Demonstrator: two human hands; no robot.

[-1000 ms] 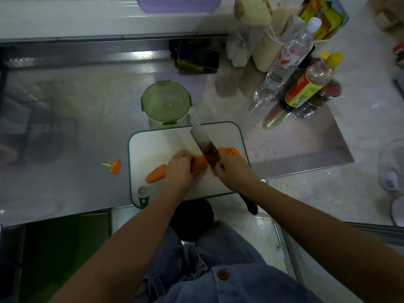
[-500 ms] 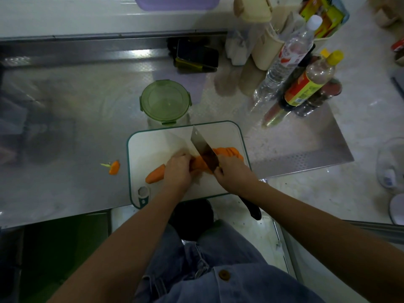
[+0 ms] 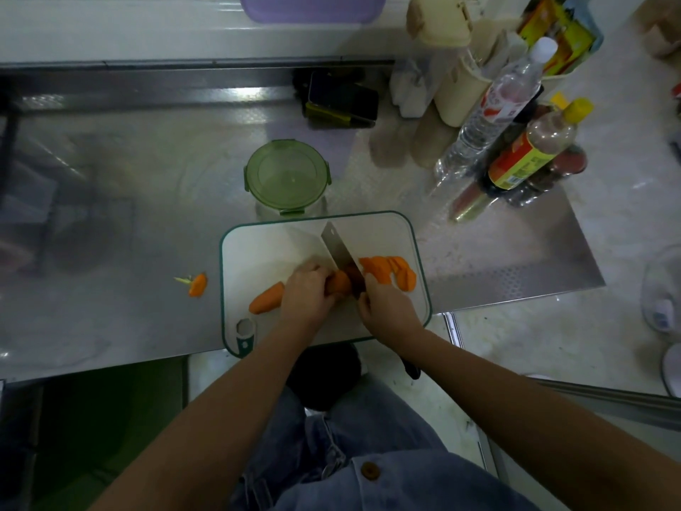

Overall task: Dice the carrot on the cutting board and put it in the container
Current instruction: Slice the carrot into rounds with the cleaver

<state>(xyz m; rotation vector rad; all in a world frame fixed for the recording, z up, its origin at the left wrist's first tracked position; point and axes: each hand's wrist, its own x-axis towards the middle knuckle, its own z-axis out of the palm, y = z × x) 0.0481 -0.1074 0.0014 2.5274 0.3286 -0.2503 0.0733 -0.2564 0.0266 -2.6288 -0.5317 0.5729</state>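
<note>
So since half a second back the fan of carrot slices [image 3: 390, 275] on the right of the knife has grown a bit, and the cleaver blade [image 3: 341, 254] sits a touch further left along the carrot [image 3: 272, 297], pretty much the same angle otherwise.

Only the head view here. The person's right hand [image 3: 390, 310] is clenched round the cleaver right where blade meets handle, with the dark handle end poking out past the wrist over the counter edge. Blade's edge is down in the carrot, tip pointing away toward the container. The left hand [image 3: 306, 295] is curled over the middle of the carrot, pinning it to the white cutting board [image 3: 265, 245], knuckles right up against the blade. The tapered end of the carrot sticks out left of that hand.

The round container [image 3: 286, 177] with the green clip lid sits just behind the board, lid on. A cut-off carrot top [image 3: 198, 284] lies on the steel counter [image 3: 110, 215] left of the board. Bottles [image 3: 530, 149] stand off to the right.
</note>
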